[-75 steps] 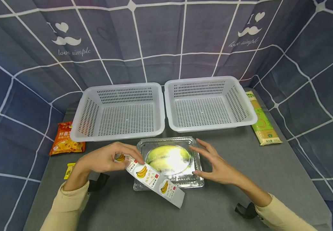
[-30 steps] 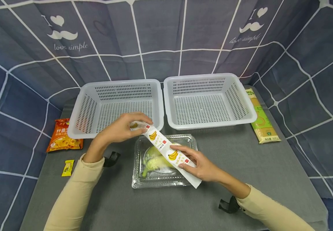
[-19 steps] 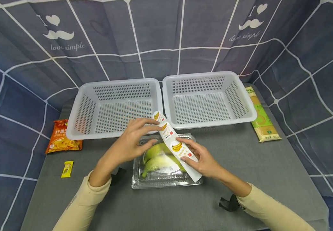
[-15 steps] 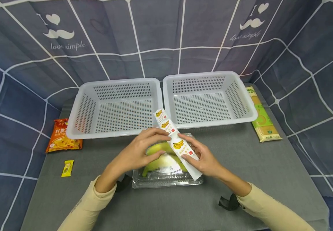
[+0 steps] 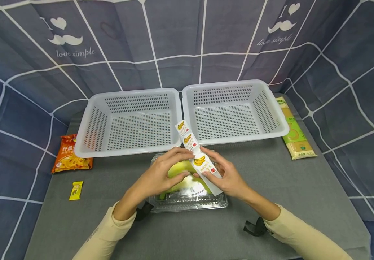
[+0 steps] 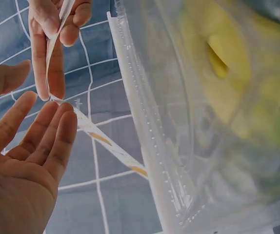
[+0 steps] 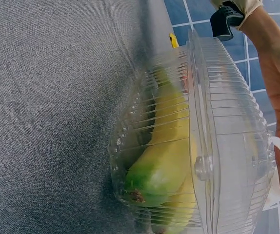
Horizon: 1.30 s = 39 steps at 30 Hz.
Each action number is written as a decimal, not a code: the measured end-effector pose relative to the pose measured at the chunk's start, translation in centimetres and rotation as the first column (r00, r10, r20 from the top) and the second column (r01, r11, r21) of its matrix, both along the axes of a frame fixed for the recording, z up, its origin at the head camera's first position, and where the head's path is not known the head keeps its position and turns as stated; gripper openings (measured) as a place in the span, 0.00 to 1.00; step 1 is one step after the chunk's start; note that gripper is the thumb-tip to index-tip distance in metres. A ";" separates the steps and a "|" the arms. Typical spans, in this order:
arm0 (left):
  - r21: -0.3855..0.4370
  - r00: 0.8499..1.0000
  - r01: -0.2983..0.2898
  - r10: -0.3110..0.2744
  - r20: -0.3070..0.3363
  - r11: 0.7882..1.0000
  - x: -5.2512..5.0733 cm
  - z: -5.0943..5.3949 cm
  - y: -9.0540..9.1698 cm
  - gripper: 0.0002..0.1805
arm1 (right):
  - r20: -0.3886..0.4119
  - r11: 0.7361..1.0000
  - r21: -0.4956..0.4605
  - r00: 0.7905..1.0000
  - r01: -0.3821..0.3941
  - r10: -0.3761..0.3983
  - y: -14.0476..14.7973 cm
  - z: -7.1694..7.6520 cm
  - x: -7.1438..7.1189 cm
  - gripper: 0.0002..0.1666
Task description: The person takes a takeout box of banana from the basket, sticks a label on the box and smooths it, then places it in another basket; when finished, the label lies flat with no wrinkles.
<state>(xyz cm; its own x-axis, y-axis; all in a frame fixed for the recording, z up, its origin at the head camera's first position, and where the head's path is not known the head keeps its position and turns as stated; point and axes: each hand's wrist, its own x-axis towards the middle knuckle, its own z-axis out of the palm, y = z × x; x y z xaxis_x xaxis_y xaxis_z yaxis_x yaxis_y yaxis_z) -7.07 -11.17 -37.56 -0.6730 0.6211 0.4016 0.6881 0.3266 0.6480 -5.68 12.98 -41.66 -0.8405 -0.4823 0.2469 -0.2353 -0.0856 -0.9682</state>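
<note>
A strip of white banana-printed labels (image 5: 203,164) slants above a clear plastic clamshell box (image 5: 188,206). Yellow-green bananas (image 7: 171,131) lie inside the closed box. My right hand (image 5: 228,177) pinches the lower part of the strip between thumb and fingers. My left hand (image 5: 161,174) is at the strip's left edge, over the box; in the left wrist view its thumb stands apart from its loosely bent fingers (image 6: 57,131). Those fingertips are close to the strip, and contact is hard to tell. The strip's upper end reaches over the gap between two baskets.
Two white perforated baskets, a left one (image 5: 128,153) and a right one (image 5: 238,138), stand behind the box. An orange snack bag (image 5: 71,154) and a small yellow packet (image 5: 75,190) lie at left. A green-yellow noodle pack (image 5: 298,135) lies at right.
The left hand let go of the strip's upper end and moved down and right along it. The right hand took hold of the strip's lower part; the strip now stands steeper.
</note>
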 end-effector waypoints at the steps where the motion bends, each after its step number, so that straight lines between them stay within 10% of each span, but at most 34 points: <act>1: 0.002 1.000 -0.001 0.001 0.004 1.000 0.0 -0.1 0.0 0.26 | 0.002 1.000 0.001 1.000 0.003 -0.003 0.0 0.0 0.0 0.42; 10: 0.028 0.991 0.010 -0.013 0.130 1.000 0.0 -0.4 0.1 0.24 | 0.019 1.000 0.003 1.000 -0.001 0.001 -0.1 0.0 -0.1 0.41; 31: -0.010 0.999 -0.029 0.029 0.026 1.000 0.3 -0.9 0.7 0.25 | -0.107 0.988 0.115 0.990 0.099 -0.087 -0.6 0.1 0.0 0.40; 39: 0.076 0.996 0.010 -0.016 0.084 0.997 0.2 -0.9 0.6 0.25 | -0.081 0.993 0.093 0.995 0.070 -0.063 -0.6 0.0 -0.1 0.40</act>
